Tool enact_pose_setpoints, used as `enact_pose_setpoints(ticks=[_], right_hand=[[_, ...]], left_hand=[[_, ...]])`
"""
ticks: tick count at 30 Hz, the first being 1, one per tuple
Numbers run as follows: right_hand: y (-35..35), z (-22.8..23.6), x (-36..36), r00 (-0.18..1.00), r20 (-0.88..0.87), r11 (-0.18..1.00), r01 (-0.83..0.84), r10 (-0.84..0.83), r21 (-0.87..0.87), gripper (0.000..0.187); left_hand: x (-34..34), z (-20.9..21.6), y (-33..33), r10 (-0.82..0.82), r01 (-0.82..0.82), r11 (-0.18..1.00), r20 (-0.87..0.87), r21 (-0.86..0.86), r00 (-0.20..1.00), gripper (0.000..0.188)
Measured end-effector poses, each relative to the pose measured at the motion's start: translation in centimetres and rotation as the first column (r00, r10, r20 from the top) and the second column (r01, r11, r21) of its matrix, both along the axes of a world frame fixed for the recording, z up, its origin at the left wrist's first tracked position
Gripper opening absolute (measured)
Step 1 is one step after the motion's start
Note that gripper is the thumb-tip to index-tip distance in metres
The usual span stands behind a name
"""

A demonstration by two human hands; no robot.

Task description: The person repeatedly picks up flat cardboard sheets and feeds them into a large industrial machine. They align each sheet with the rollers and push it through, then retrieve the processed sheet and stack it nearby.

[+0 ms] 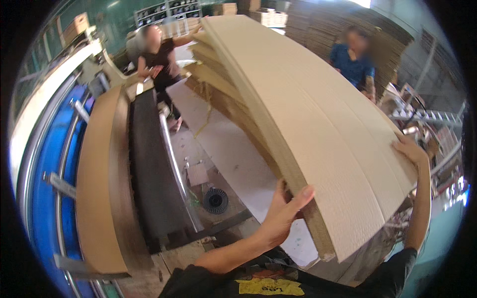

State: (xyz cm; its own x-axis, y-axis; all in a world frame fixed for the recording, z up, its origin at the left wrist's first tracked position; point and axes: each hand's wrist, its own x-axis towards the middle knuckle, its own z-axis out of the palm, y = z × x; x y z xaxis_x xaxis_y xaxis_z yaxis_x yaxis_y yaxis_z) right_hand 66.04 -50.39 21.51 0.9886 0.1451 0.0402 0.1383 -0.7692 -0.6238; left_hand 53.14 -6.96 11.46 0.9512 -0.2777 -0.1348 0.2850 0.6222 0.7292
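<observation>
A thick stack of long tan cardboard sheets [318, 129] slants across the middle, its near end tilted up toward me. My left hand [287, 213] grips the stack's near left edge, thumb on top and fingers underneath. On the right edge lies my right hand [411, 151], its fingers over the top sheet; the underside of its grip is hidden. At the far end a person in a dark top [161, 59] has one hand on the stack's corner. Below it, more cardboard layers [218, 82] show in the gap at the left.
On my left, another cardboard stack [99, 184] stands beside a machine with blue rollers [59, 144] and a dark belt [154, 169]. A black round spool [215, 200] is on the floor. A second person in blue [354, 62] stands behind the stack at right, before piled cardboard [308, 25].
</observation>
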Motion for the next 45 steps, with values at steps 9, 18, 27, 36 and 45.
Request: enact_pose_setpoints(ticks=[9, 18, 27, 36, 45], right_hand=[[2.2, -1.1, -4.1, 0.990, -0.125, 0.986, 0.081, -0.063, 0.147, 0.067], [12.1, -4.2, -9.7, 0.980, -0.197, 0.977, 0.057, -0.016, 0.204, 0.072], [24.7, -10.5, -16.7, 0.979, -0.169, 0.943, -0.052, 0.113, 0.328, 0.078], [35.0, -14.1, -24.5, 0.963, -0.188, 0.933, -0.120, 0.192, 0.339, 0.094], [43.1, -20.0, -27.8, 0.916, -0.191, 0.911, -0.288, 0.351, 0.294, 0.095]], left_hand=[[-2.2, -2.9, -1.7, 0.072, -0.079, 0.994, 0.075, 0.081, 0.995, 0.118], [-8.3, -12.0, 7.0, 0.013, -0.031, 0.959, -0.067, -0.282, 0.998, 0.100], [-14.6, -21.4, 15.2, 0.200, -0.338, 0.889, -0.400, -0.310, 0.894, 0.079], [-20.8, -30.3, 23.0, 0.346, -0.479, 0.841, -0.428, -0.253, 0.835, 0.075], [-26.1, -40.1, 31.2, 0.248, -0.462, 0.719, -0.429, -0.520, 0.869, 0.064]])
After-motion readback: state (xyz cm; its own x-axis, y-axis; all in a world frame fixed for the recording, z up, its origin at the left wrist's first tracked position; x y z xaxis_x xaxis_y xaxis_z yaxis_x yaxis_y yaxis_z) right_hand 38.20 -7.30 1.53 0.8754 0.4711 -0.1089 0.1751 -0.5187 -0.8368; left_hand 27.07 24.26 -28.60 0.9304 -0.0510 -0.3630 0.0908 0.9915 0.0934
